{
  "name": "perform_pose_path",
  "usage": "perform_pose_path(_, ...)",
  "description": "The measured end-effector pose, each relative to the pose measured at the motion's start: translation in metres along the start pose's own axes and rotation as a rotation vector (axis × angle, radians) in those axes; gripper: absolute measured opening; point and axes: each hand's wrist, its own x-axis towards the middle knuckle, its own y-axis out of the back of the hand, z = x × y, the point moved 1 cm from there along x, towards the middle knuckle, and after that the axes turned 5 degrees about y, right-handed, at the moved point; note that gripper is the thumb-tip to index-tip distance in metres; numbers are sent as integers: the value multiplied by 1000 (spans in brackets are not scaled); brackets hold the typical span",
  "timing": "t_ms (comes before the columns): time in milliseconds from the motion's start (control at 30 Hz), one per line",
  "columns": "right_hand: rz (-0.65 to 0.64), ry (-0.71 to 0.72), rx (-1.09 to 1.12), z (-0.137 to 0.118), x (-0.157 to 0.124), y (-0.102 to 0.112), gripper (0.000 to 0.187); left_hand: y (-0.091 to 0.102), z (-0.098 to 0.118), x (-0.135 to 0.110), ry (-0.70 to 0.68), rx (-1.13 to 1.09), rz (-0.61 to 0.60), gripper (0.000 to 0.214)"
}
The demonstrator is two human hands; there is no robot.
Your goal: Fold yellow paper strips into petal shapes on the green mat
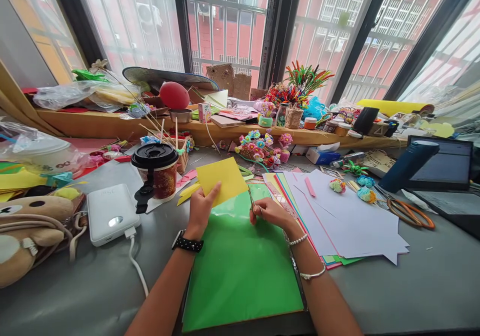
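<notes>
Your left hand (202, 208) pinches the yellow paper (227, 173) by its lower left part, thumb on the near face; that grip likely leaves the right edge free for cutting. Your right hand (272, 213) is closed on small scissors (251, 199), blades pointing up at the paper's lower right corner. Can't tell if they touch it. Hands are apart, both above the green sheet (243, 276), which lies flat between your forearms, probably as a work base shielding the surface (161, 266). Yellow paper is tilted up off the sheet, presumably so the blades get room underneath. Right of your right hand: white papers (360, 216) in a loose fanned stack, probably parked within reach. Left of your left hand: lidded cup (161, 183) and white power bank (112, 213), both outside the working area, so neither should snag the cut.
</notes>
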Motion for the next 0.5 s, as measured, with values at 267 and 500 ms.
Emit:
perform_pose_path(267,11,-10,48,2,0,0,64,0,-2,1,-4,-12,2,37)
perform_pose_path(500,42,-37,36,5,1,-1,61,1,-2,1,0,-19,18,37)
